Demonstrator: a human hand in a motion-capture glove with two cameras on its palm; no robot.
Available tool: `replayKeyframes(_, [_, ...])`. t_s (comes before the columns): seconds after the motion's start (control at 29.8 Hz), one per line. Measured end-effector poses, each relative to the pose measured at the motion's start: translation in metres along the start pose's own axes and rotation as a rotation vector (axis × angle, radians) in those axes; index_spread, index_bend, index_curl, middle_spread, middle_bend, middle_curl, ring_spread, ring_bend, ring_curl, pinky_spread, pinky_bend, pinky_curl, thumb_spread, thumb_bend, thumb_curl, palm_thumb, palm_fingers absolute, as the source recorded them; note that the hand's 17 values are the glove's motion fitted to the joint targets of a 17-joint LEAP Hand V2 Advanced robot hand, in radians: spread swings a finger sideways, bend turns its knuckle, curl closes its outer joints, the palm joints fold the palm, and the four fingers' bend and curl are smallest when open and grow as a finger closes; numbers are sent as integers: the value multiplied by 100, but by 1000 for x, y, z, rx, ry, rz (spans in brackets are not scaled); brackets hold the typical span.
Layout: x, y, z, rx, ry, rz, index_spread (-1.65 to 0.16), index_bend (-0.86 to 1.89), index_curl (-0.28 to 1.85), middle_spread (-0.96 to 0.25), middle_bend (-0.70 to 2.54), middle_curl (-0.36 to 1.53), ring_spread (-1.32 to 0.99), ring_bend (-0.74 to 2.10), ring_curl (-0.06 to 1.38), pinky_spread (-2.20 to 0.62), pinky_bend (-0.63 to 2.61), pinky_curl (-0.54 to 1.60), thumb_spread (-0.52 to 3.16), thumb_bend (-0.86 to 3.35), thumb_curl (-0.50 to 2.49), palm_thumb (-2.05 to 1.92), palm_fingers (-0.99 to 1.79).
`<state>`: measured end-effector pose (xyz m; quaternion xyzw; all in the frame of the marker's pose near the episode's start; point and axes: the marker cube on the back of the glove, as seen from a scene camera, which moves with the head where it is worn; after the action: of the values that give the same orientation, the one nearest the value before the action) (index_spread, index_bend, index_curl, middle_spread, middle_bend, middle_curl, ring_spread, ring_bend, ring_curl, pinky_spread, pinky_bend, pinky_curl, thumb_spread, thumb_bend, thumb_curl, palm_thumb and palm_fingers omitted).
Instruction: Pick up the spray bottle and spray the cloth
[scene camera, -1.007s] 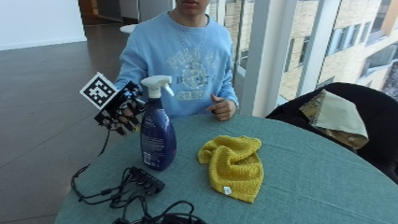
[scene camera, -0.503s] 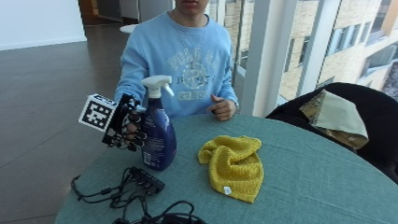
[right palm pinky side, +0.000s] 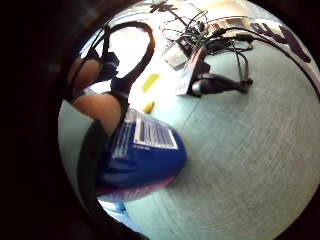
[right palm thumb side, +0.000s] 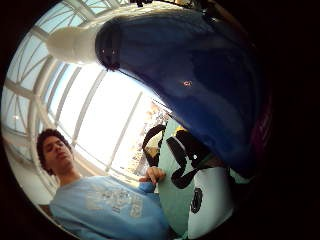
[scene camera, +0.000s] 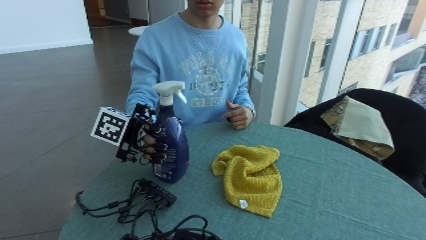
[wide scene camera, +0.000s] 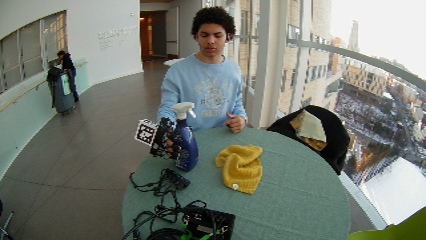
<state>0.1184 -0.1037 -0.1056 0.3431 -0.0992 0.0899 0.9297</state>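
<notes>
Fingers (scene camera: 157, 146) of the black-gloved right hand (scene camera: 143, 137) curl round the body of the dark blue plastic spray bottle (scene camera: 171, 145) with a white trigger head, which stands upright on the round counter (scene camera: 346, 190) covered in green fabric. Just beside the bottle, not touching it, lies the crumpled yellow knitted cloth (scene camera: 251, 176). Near the bottle's base sits a bundle of black cables (scene camera: 136, 202).

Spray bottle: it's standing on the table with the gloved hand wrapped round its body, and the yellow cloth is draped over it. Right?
Not quite. The cloth isn't draped over the spray bottle; the outside view shows it lying crumpled on the table beside the bottle, apart from it. The rest holds: the bottle stands upright with the gloved hand round its body.
</notes>
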Motion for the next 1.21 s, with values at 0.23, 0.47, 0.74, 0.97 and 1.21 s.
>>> replayKeyframes(0.23, [-3,-9,5,36,1,-12,-36,6,13,-6,32,41,-6,59,38,11,46,38,95,4,37,83,90])
replayKeyframes(0.47, [-19,-19,4,-75,75,-48,-34,8,15,-7,32,42,-7,60,39,8,43,37,93,1,41,86,95])
replayKeyframes(0.74, [-38,-41,-3,-326,186,37,-33,7,15,-8,32,42,-7,59,39,5,42,37,91,-2,44,89,98])
replayKeyframes(0.97, [-46,-64,-10,-453,387,27,-35,5,14,-9,32,43,-7,59,38,4,42,37,90,-2,47,90,98])
replayKeyframes(1.21, [-51,-82,-9,-542,553,32,-35,5,13,-9,32,43,-7,59,38,4,42,37,90,-2,48,90,98])
